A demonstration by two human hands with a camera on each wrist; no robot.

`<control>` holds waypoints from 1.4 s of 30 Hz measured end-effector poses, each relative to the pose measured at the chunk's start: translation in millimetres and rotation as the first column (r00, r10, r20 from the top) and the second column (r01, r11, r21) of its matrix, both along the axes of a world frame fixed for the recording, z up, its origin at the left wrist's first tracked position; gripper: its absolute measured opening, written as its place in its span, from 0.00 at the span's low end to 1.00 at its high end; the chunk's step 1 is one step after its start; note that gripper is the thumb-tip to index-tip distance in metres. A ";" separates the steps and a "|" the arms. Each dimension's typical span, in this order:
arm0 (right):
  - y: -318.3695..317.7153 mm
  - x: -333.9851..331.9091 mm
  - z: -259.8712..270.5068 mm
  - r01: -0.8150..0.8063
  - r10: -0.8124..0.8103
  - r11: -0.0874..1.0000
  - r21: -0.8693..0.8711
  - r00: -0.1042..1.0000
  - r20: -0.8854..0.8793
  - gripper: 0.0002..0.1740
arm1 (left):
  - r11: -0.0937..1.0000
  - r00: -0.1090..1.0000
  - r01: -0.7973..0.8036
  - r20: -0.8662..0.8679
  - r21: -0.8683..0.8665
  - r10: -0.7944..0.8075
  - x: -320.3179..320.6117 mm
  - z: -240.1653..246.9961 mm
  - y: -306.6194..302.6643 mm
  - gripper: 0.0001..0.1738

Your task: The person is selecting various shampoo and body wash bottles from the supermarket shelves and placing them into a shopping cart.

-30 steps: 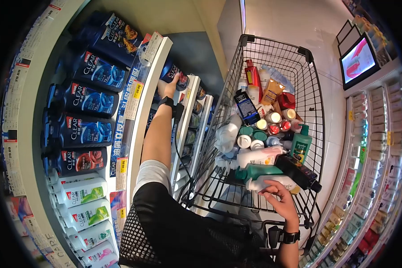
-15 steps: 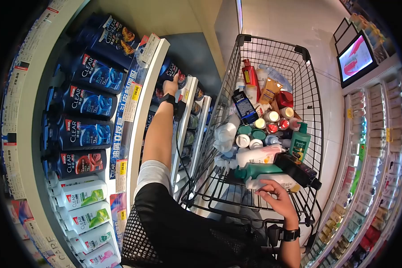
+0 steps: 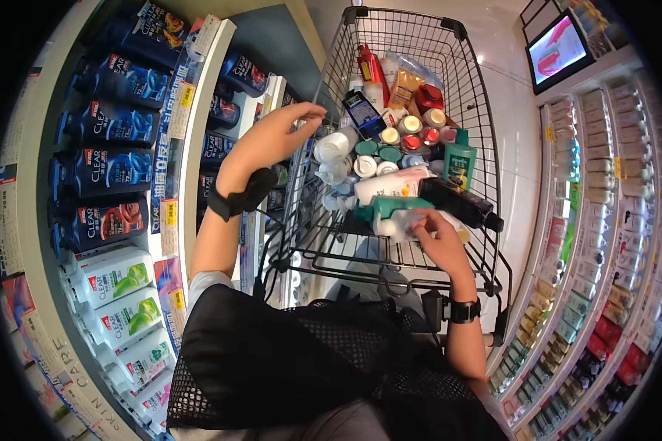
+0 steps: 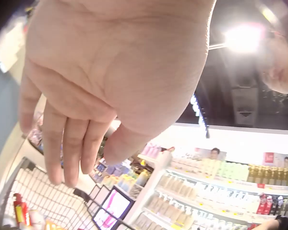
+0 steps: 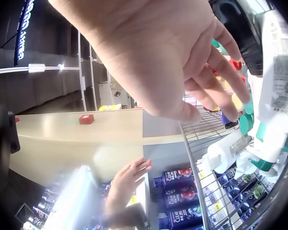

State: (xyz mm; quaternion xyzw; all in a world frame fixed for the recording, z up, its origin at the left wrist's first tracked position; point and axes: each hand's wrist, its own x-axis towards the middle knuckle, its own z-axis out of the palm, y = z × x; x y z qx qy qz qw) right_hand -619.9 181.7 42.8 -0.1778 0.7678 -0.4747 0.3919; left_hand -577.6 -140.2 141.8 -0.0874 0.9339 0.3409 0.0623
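My left hand (image 3: 276,138) is off the shelf, close to the cart's left side, with nothing in it. In the left wrist view its fingers (image 4: 76,143) are straight and relaxed. The nearest shelf stock is a dark blue CLEAR shampoo bottle (image 3: 244,72). My right hand (image 3: 443,239) hovers with loosely bent fingers over the near end of the pile, right at a white bottle (image 3: 396,226). In the right wrist view no bottle sits within the right hand's fingers (image 5: 221,79). A green bottle (image 3: 460,160) and a black bottle (image 3: 460,204) lie beyond it.
The wire shopping cart (image 3: 485,95) holds many bottles and tubs. On the left, shelves carry rows of dark CLEAR bottles (image 3: 114,170) and white ones (image 3: 129,279). At right are stocked shelves (image 3: 596,242) and a small screen (image 3: 559,48).
My left hand has let go of the dark shampoo bottle on the shelf and drawn back toward the cart, empty. The right hand stays over the near bottles.
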 end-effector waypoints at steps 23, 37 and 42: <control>43.4 31.3 -31.8 -0.101 0.299 0.915 0.391 0.820 -0.488 0.20 | 0.946 0.992 0.120 -0.008 -0.301 -0.128 91.3 -83.4 168.3 0.10; 31.2 -12.9 -81.6 -0.684 0.747 0.613 0.394 0.665 -0.008 0.44 | 0.943 0.984 0.155 -0.041 -0.294 -0.175 101.1 -43.7 167.3 0.13; 14.4 -10.1 -80.1 -0.613 0.869 0.377 0.695 0.493 -0.037 0.45 | 0.944 0.976 0.153 -0.106 -0.291 -0.191 90.3 -26.9 181.2 0.14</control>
